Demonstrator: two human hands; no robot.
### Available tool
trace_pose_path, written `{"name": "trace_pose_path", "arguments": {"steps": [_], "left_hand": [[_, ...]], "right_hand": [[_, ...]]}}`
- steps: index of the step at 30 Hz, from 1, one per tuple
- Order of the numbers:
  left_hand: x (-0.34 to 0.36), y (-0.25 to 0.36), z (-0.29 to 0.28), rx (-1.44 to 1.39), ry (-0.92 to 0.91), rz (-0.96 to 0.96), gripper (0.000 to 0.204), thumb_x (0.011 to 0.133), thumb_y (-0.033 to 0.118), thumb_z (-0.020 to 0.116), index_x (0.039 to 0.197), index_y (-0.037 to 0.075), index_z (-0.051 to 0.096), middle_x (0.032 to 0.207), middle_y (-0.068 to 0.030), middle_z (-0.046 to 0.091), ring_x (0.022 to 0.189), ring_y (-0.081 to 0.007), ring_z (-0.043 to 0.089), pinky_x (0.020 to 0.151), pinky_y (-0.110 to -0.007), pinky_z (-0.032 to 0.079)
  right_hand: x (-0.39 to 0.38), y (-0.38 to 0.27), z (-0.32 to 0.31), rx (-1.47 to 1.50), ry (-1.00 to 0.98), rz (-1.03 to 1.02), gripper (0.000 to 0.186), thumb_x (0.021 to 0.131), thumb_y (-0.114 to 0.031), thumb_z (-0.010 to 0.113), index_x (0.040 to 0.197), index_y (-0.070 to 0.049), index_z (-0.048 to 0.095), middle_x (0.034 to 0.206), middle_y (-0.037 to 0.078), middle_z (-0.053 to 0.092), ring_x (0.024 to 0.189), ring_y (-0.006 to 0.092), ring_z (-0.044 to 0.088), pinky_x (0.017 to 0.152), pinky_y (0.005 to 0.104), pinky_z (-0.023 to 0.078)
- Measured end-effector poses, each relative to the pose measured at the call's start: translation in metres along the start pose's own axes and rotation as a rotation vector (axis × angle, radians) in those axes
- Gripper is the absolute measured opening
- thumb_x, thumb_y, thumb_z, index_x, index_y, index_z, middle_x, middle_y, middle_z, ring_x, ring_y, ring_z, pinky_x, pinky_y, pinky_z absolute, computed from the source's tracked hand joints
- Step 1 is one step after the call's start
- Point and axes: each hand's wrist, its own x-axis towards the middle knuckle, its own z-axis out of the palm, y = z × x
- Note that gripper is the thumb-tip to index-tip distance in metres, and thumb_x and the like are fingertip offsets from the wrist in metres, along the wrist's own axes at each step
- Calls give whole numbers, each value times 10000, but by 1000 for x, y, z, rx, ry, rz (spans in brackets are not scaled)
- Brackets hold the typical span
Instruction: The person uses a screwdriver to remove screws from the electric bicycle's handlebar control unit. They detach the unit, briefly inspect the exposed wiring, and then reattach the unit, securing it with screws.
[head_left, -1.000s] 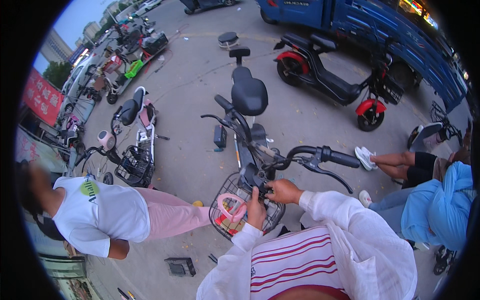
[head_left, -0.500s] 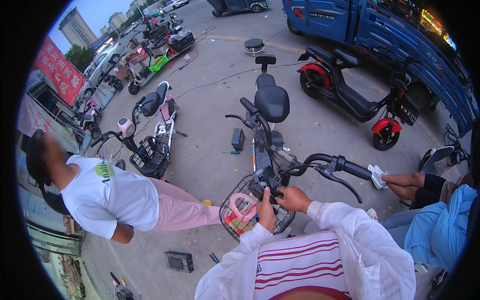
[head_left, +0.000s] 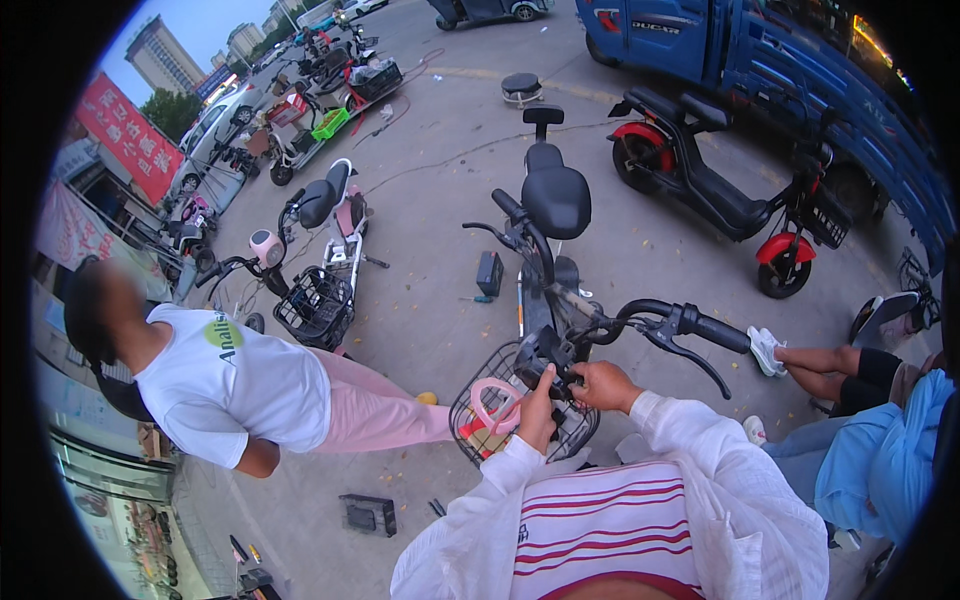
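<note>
Between my hands is a black plastic housing (head_left: 540, 355), perhaps a headlight or display unit, at the front of an electric bike's handlebar (head_left: 610, 325). My left hand (head_left: 537, 415) grips its near side with the thumb on top. From the right, my right hand (head_left: 606, 386) pinches the housing's edge with bent fingers; the exact spot under the fingertips is hidden. Below the hands sits the bike's black wire basket (head_left: 465, 405), with a pink ring-shaped thing (head_left: 490, 400) and some red and yellow items in it. The bike's black saddle (head_left: 556, 200) lies beyond the handlebar.
A person in a white shirt (head_left: 225, 385) stands close on the left, another in light blue (head_left: 880, 450) on the right. A black battery-like box (head_left: 489, 273) and a black tray-like part (head_left: 368, 515) lie on the ground. Other bikes (head_left: 710, 170) and a blue truck (head_left: 660, 45) stand around.
The whole view has shifted slightly to the right. Both hands stay on the black housing, which now sits a little higher and appears tilted differently.
</note>
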Motion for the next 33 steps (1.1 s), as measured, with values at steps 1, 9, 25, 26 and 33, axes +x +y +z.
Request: {"name": "trace_pose_path", "arguments": {"steps": [1,9,25,26,33], "left_hand": [[0,-1,-3,27,-8,-15,423,833,532,746,976,144,651,744,25,571,607,-89,463,540,-258,325],[15,-13,-20,68,-176,-149,485,878,628,639,949,148,631,721,28,542,600,-96,464,525,-269,352],[20,-12,-74,-376,-73,-58,645,1028,479,383,1263,-116,468,1158,-203,537,1094,-325,538,1001,-424,469],[17,-9,-74,-393,-91,-52,627,1025,481,400,1217,-107,501,1141,-201,554,1088,-324,545,1003,-422,469],[14,6,-71,-430,-188,75,458,1031,368,471,1056,-61,630,963,-152,652,994,-280,604,964,-411,480]], "right_hand": [[0,-2,-2,28,-40,44,374,798,-262,658,1110,-57,687,853,200,702,806,392,678,737,461,539],[-2,39,4,97,139,-25,358,794,-256,639,1096,-74,700,928,204,703,872,401,677,800,463,536],[6,49,-32,55,-73,-64,349,783,-204,622,1092,-59,693,931,199,701,876,368,675,796,420,518],[6,51,-30,51,-71,-64,351,782,-200,624,1095,-56,692,933,202,702,876,367,676,799,417,519],[7,52,-29,38,-74,-74,356,782,-186,620,1099,-40,689,936,205,704,873,356,682,813,406,519]]}}
